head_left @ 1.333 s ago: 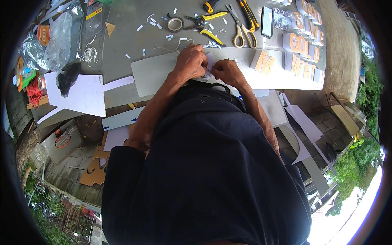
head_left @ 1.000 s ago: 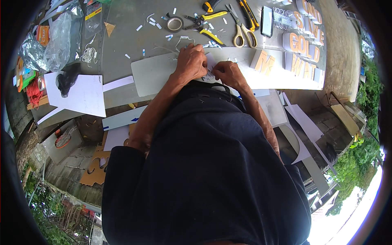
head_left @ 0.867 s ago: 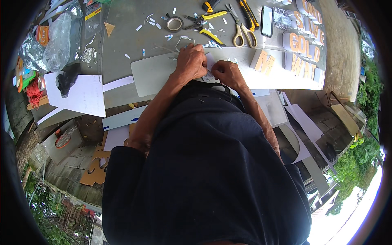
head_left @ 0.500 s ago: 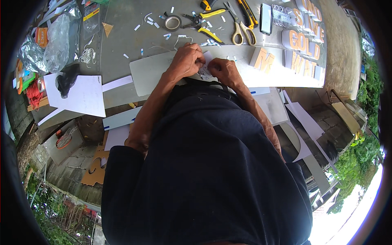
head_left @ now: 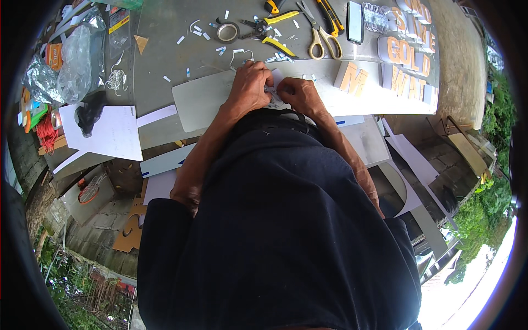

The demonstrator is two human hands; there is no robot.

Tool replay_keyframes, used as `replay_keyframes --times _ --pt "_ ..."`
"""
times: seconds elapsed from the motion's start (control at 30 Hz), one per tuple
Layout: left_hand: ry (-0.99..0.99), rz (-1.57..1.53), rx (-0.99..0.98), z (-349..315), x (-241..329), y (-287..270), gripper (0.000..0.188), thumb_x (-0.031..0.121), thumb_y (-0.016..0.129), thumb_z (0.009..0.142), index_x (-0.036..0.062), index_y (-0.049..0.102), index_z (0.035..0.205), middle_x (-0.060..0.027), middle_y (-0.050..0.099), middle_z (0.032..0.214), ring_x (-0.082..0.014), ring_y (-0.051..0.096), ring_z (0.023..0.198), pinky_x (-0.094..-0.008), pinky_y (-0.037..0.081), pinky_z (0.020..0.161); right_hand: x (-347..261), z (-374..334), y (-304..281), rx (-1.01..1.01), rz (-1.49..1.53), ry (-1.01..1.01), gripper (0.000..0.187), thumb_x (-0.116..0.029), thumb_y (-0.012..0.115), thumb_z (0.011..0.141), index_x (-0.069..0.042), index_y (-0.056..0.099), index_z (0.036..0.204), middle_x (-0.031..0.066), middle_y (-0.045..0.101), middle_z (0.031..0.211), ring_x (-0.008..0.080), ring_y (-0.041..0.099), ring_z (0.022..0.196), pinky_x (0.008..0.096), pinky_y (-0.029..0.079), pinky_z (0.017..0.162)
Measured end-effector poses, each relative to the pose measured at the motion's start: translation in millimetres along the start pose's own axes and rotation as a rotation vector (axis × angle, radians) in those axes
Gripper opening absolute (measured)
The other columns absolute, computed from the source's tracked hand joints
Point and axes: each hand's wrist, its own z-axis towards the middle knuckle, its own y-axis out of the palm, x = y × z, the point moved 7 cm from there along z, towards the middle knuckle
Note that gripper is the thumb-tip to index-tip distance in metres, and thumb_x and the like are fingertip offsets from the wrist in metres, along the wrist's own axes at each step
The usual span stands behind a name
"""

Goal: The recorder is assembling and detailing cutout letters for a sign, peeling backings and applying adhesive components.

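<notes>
Close to my body, my left hand (head_left: 252, 87) and my right hand (head_left: 301, 95) work with bent, pinched fingers at a small white piece (head_left: 276, 78). Its lower part looks crumpled or wired, and fingers cover much of it, so its kind is unclear. Under both hands lies a long grey-white board (head_left: 195, 102). A thin white wire (head_left: 242, 51) runs out just beyond my left fingers. Small white and blue strip pieces (head_left: 279, 57) lie scattered past my hands.
Beyond my hands lie a tape roll (head_left: 227, 32), yellow-handled wire strippers (head_left: 278, 45), scissors (head_left: 323, 41), a yellow-black cutter knife (head_left: 331, 19) and a phone (head_left: 355, 23). Block letters (head_left: 352, 77) stand at the right. Plastic bags (head_left: 75, 66) and a white sheet (head_left: 104, 129) are at the left.
Both hands stay at the white piece, with slight finger shifts. The whole view has moved a little.
</notes>
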Motion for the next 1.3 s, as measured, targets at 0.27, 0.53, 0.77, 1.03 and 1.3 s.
replay_keyframes --times 0.27,0.53,0.77,1.03,1.3 --pt "0.075 -0.074 0.023 -1 4 -7 0.022 0.007 0.079 0.062 0.0063 0.07 0.083 -0.0089 0.064 0.1 -0.0314 0.058 0.101 -0.0416 0.049 0.091 9 0 3 0.031 -0.013 0.021 0.019 -0.02 0.072 0.082 -0.011 0.074 0.099 0.0122 0.074 0.085 0.0278 0.073 0.08 0.0381 0.058 0.077" --pt "0.057 -0.02 0.02 2 5 -2 0.019 0.005 0.078 0.063 0.0062 0.071 0.081 -0.0082 0.064 0.097 -0.0309 0.059 0.1 -0.041 0.05 0.09 6 0 2 0.022 -0.023 0.027 0.019 -0.021 0.071 0.083 -0.011 0.074 0.098 0.0111 0.075 0.086 0.0283 0.074 0.081 0.0384 0.058 0.078" --pt "-0.004 -0.038 0.007 3 4 -2 0.012 0.003 0.077 0.064 0.0079 0.076 0.074 -0.0068 0.065 0.097 -0.0297 0.06 0.1 -0.0392 0.051 0.09 8 0 3 0.04 -0.001 0.016 0.019 -0.021 0.069 0.084 -0.013 0.075 0.1 0.0108 0.075 0.085 0.0286 0.074 0.08 0.0393 0.058 0.077" --pt "0.022 -0.005 -0.053 11 -6 0 0.014 0.001 0.076 0.063 0.0089 0.077 0.075 -0.0056 0.069 0.094 -0.0275 0.063 0.097 -0.0363 0.052 0.09 6 -1 6 0.033 -0.071 0.032 0.02 -0.018 0.07 0.086 -0.011 0.074 0.104 0.0099 0.075 0.089 0.0227 0.074 0.081 0.0346 0.057 0.076" --pt "0.048 -0.018 -0.129 20 -3 0 0.015 0.0 0.076 0.061 0.0084 0.076 0.073 -0.0072 0.069 0.091 -0.0279 0.064 0.095 -0.0367 0.052 0.089 11 -1 6 0.072 -0.059 0.013 0.019 -0.026 0.069 0.086 -0.018 0.076 0.102 0.009 0.075 0.085 0.0295 0.073 0.08 0.0402 0.057 0.076"
